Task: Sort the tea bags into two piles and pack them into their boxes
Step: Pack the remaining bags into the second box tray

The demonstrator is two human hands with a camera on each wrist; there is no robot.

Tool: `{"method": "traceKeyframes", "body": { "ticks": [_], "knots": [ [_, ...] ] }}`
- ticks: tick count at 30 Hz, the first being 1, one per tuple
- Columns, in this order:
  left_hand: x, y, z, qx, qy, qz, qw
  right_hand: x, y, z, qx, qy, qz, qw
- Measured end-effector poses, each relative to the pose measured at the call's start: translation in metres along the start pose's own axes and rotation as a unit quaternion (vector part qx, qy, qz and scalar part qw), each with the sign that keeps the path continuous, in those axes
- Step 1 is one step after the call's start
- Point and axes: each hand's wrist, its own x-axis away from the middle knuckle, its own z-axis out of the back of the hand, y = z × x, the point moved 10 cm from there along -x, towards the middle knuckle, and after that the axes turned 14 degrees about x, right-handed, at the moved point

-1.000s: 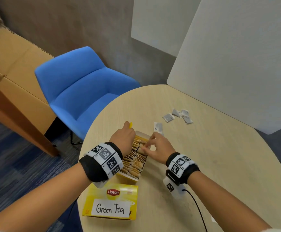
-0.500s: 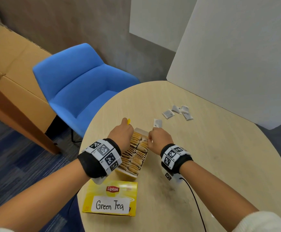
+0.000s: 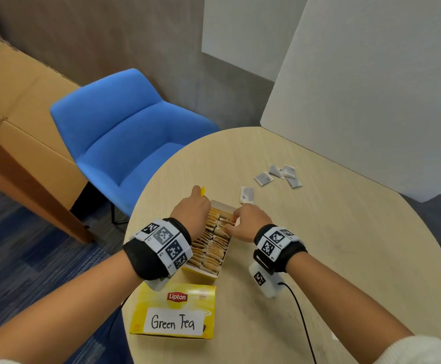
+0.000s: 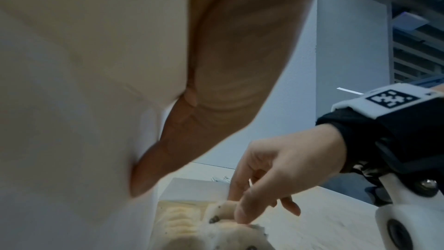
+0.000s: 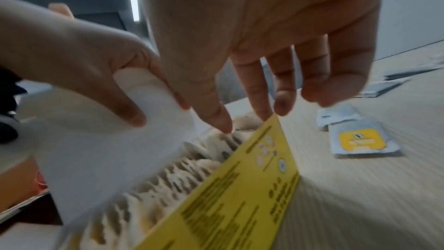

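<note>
An open yellow box point(image 3: 201, 275) lies mid-table, packed with rows of bare brown tea bags point(image 3: 211, 248). My left hand point(image 3: 195, 206) grips the box's raised lid flap point(image 5: 108, 140) at the left side, thumb and fingers curled round it. My right hand point(image 3: 231, 223) reaches into the far end of the box, its straight fingertips point(image 5: 223, 124) pressing on the tea bags beside the yellow side wall point(image 5: 240, 187). A closed Lipton box labelled "Green Tea" point(image 3: 174, 311) sits at the near table edge. Wrapped grey sachets lie beyond: one point(image 3: 247, 194) close, several point(image 3: 277, 177) farther.
The round wooden table point(image 3: 332, 245) meets a white panel point(image 3: 371, 88) at the back right. A blue chair point(image 3: 125, 135) stands off the table's left edge, with cardboard point(image 3: 17, 106) behind it. A cable point(image 3: 301, 319) trails from my right wrist.
My right hand slid a little toward the box's far end and its fingers are down on the tea bags again. The left hand has kept hold of the flap.
</note>
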Motion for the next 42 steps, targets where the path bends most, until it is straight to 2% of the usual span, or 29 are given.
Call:
{"method": "traceKeyframes", "body": {
  "ticks": [5, 15, 20, 22, 26, 28, 31, 35, 38, 42],
  "knots": [
    [0.0, 0.0, 0.0, -0.005, 0.0, 0.003, 1.0, -0.001, -0.014, -0.019, 0.028, -0.064, 0.019, 0.997],
    [0.002, -0.003, 0.001, 0.006, 0.01, 0.016, 1.0, -0.006, -0.024, -0.029, -0.123, -0.108, -0.007, 0.986],
    [0.003, -0.005, 0.002, 0.013, 0.015, 0.014, 1.0, -0.006, -0.016, -0.034, -0.091, -0.123, -0.01, 0.988],
    [0.002, -0.005, 0.001, 0.008, 0.012, 0.009, 1.0, -0.005, -0.014, -0.032, -0.052, -0.105, 0.009, 0.993],
    [0.001, -0.004, -0.001, -0.004, 0.011, -0.003, 1.0, 0.001, -0.004, 0.0, 0.003, 0.023, 0.026, 0.999],
    [0.0, -0.004, -0.002, -0.008, 0.009, -0.005, 1.0, 0.006, -0.001, 0.011, -0.004, 0.074, 0.033, 0.997],
    [0.0, -0.006, -0.002, -0.015, 0.007, -0.006, 1.0, 0.013, 0.0, 0.01, -0.028, 0.109, 0.055, 0.992],
    [0.0, -0.007, -0.002, -0.013, 0.01, -0.006, 1.0, 0.03, -0.007, 0.011, -0.066, 0.189, 0.076, 0.977],
    [-0.002, -0.007, -0.003, -0.01, 0.012, -0.007, 1.0, 0.036, -0.026, 0.001, -0.031, 0.181, 0.13, 0.974],
    [-0.004, -0.008, -0.005, -0.009, 0.013, -0.006, 1.0, 0.025, -0.026, 0.004, -0.018, 0.168, 0.1, 0.981]
  ]
}}
